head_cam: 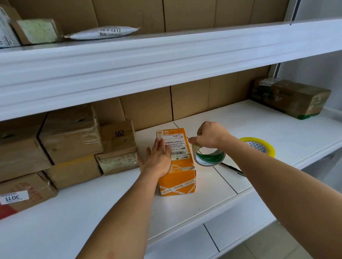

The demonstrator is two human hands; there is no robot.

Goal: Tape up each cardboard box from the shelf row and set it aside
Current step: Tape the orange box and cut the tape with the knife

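Observation:
An orange cardboard box [179, 175] with a white shipping label stands on the white shelf [110, 205], at the middle. My left hand [157, 159] lies flat with straight fingers on the box's top left. My right hand [209, 136] pinches the free end of a strip pulled from a green-and-white tape roll [211, 157], which hangs just right of the box. Whether the strip touches the box I cannot tell.
Stacked brown boxes [69, 138] fill the shelf's left side. A yellow tape roll [260, 145] and a dark pen-like tool [233, 168] lie to the right. Another brown box [291, 98] sits at the far right. The upper shelf holds a white pouch [102, 32] and parcels.

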